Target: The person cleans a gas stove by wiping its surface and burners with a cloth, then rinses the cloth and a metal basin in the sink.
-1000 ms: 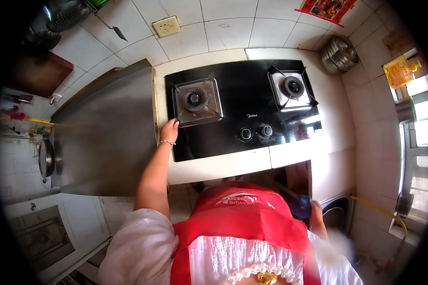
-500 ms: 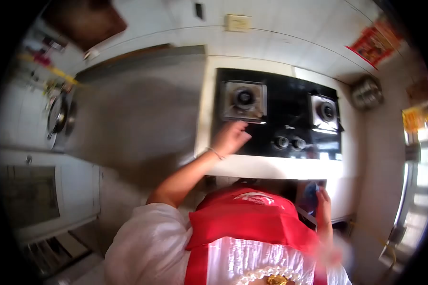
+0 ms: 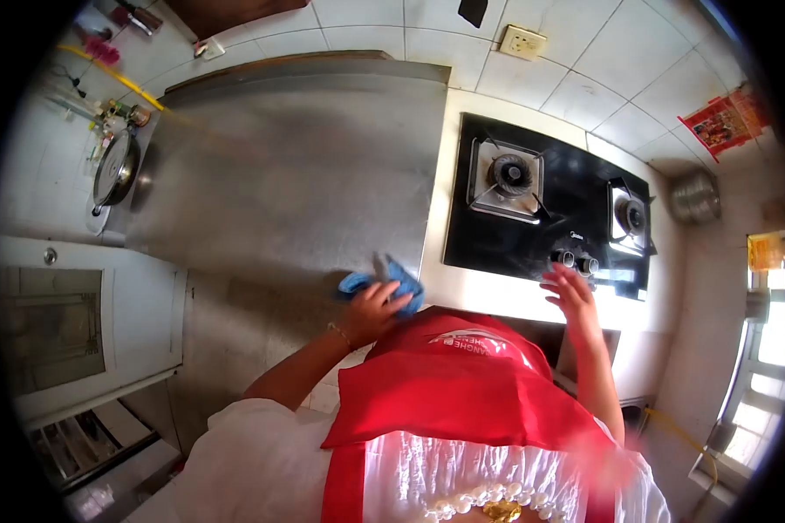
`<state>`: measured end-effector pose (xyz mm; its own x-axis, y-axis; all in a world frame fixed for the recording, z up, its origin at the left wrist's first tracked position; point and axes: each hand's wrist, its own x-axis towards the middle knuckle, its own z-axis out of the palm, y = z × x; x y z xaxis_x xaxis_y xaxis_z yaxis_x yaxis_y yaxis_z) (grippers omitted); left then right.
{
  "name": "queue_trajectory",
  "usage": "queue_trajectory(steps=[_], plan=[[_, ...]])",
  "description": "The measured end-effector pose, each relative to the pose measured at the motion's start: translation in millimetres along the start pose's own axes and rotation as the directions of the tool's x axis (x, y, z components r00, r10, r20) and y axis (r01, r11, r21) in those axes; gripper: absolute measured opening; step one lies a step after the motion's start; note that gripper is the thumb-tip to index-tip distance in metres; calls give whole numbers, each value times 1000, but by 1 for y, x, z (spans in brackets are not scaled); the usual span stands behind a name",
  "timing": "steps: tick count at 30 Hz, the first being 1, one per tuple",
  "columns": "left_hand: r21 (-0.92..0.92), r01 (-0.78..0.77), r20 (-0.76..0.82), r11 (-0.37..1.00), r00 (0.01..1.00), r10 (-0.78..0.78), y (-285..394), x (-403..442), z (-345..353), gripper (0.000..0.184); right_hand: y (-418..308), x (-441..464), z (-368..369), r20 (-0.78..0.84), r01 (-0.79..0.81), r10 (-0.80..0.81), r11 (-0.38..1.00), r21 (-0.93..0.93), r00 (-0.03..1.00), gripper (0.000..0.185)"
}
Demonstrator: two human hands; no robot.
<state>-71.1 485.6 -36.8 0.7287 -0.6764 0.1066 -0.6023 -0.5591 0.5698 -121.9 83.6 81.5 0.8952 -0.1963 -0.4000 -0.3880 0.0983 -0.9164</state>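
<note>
My left hand (image 3: 373, 311) is closed on a blue cloth (image 3: 403, 283), which bunches out past the fingers at the near right corner of the steel worktop (image 3: 288, 166). My right hand (image 3: 571, 292) holds nothing. Its fingers are apart, just in front of the stove's control knobs (image 3: 564, 259). I cannot tell whether a fingertip touches a knob. The black two-burner gas stove (image 3: 532, 231) lies beyond that hand, with a left burner (image 3: 509, 176) and a right burner (image 3: 630, 213).
A lidded pan (image 3: 116, 170) stands at the worktop's far left, beside small bottles. A metal pot (image 3: 696, 199) sits in the back right corner. A wall socket (image 3: 522, 42) is above the stove. Lower left is a white cabinet door (image 3: 135, 314); a window (image 3: 763, 375) is at the right.
The blue cloth went from my right hand, low at the right, to my left. My left hand moved off the stove to the worktop's edge; my right rose to the knobs. The view turned left.
</note>
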Motion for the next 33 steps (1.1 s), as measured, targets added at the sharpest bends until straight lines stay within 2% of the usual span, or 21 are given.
queue_trajectory(steps=[2,3,6,7,8,10,12,13,14,15,16,18,20,21,22,24,26,28,30,33], plan=[[278,-300,247,912,940,234,-39,-17,35,56,12,-20,0,-107,-140,144,989,49,984,37],[219,-268,289,938,936,200,-49,-13,45,54,13,-34,3,-137,-165,171,985,59,976,35],[172,-353,397,920,879,263,-68,64,35,51,37,-89,-8,-333,-192,231,971,146,914,34],[113,-246,402,963,898,182,-69,89,31,52,43,-104,-13,-373,-187,246,964,189,894,35],[128,-245,348,961,918,188,-78,119,37,55,48,-121,-16,-433,-164,247,962,220,867,34],[228,-189,158,955,975,155,-77,169,47,50,57,-155,-18,-500,-129,242,960,250,832,34],[230,-25,-45,973,998,37,-87,206,89,40,68,-187,-18,-569,-94,245,955,281,785,35],[90,124,36,988,991,-128,-64,222,93,40,75,-203,-18,-596,-67,250,948,312,763,35],[-298,152,171,942,980,-103,-72,237,125,40,81,-219,-18,-644,-27,253,940,340,722,35],[-540,249,343,804,937,-60,-41,239,135,40,89,-233,-19,-663,-2,247,938,348,707,36],[-700,386,495,601,869,19,1,229,144,40,96,-246,-19,-677,22,236,937,350,697,36],[-685,600,719,414,649,250,121,197,118,41,108,-270,-21,-701,60,259,916,396,664,40],[-584,706,785,400,366,501,206,177,120,45,119,-287,-26,-764,66,153,967,247,627,48],[-591,644,777,485,296,555,238,168,129,45,122,-295,-29,-750,92,114,969,228,651,57],[-602,571,768,559,223,600,271,157,140,45,130,-304,-33,-758,106,119,965,240,641,57],[-513,658,798,551,128,589,339,139,146,44,135,-323,-44,-651,273,-26,920,281,758,60],[-500,675,814,543,151,561,379,127,173,43,151,-354,-59,-679,267,24,909,320,734,58],[-577,579,809,576,303,504,394,121,216,43,180,-396,-78,-772,193,152,922,337,618,54],[-547,529,837,648,361,412,399,123,252,46,220,-442,-96,-836,182,239,912,368,493,45],[-448,534,881,717,398,255,408,122,284,47,275,-505,-108,-846,127,392,878,461,361,43]])
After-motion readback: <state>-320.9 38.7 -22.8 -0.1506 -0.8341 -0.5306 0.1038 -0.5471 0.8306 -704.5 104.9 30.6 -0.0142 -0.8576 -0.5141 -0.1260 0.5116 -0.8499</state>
